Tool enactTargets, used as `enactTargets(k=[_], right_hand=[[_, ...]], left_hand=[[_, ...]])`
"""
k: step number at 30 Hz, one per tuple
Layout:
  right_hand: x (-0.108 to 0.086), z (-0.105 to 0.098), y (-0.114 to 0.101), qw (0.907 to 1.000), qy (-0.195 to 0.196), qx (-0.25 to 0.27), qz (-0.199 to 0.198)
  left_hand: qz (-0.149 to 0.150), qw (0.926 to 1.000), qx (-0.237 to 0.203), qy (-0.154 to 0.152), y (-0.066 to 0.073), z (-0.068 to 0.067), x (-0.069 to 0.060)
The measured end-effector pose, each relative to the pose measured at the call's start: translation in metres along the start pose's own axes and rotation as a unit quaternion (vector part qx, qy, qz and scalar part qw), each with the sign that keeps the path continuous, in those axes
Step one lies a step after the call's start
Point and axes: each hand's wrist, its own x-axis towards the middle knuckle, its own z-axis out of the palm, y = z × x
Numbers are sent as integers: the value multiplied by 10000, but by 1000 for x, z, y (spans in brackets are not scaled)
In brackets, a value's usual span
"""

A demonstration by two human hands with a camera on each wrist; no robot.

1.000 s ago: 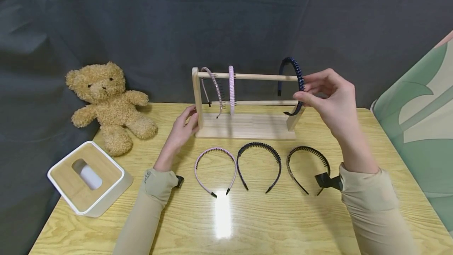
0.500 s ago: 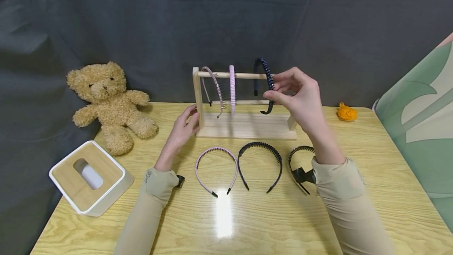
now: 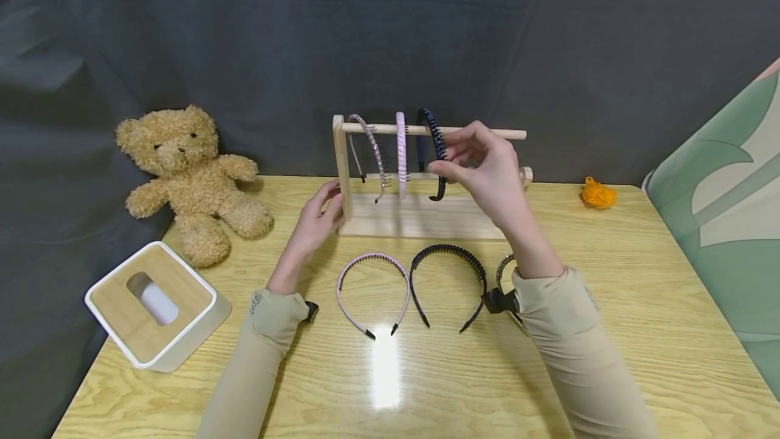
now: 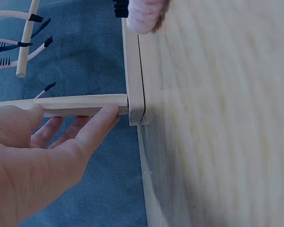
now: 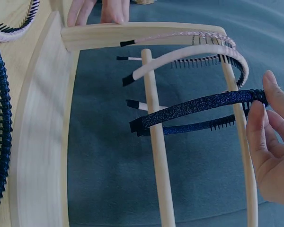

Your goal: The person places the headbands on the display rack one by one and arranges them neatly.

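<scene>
My right hand (image 3: 484,161) pinches a dark blue glittery headband (image 3: 434,134) between thumb and fingers. In the head view this headband hangs over the upper rod of the wooden headband rack (image 3: 420,217). The right wrist view shows the blue headband (image 5: 194,108) with its ends beside the lower rod (image 5: 157,151). Left of it on the upper rod hang a pale pink headband (image 3: 400,154) and a glittery pink one (image 3: 370,141). My left hand (image 3: 313,219) holds the rack's left upright (image 4: 85,104), thumb on one side and fingers on the other.
In front of the rack lie a pink headband (image 3: 373,256), a black toothed headband (image 3: 447,249) and another headband (image 3: 504,269), partly hidden by my right wrist. A teddy bear (image 3: 195,181) and a white tissue box (image 3: 183,337) are left; an orange bundle (image 3: 598,194) lies right.
My right hand has slid the blue headband leftward along the upper rod, closer to the pink one. The orange bundle and the rod's right end have come into view. My left hand stays put.
</scene>
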Motion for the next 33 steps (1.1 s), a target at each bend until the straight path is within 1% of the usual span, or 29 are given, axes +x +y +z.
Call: enactTargets(k=[9, 18, 25, 33], right_hand=[[1, 10, 6, 9999, 59, 95, 107], [0, 17, 8, 9998, 104, -81, 126], [-2, 15, 8, 9999, 81, 4, 66], [-6, 7, 7, 9999, 31, -120, -28]], left_hand=[[-92, 10000, 16, 5, 1, 0, 0], [-44, 10000, 66, 26, -1, -1, 1], [-38, 10000, 45, 17, -1, 0, 1], [-60, 10000, 3, 31, -4, -1, 1]])
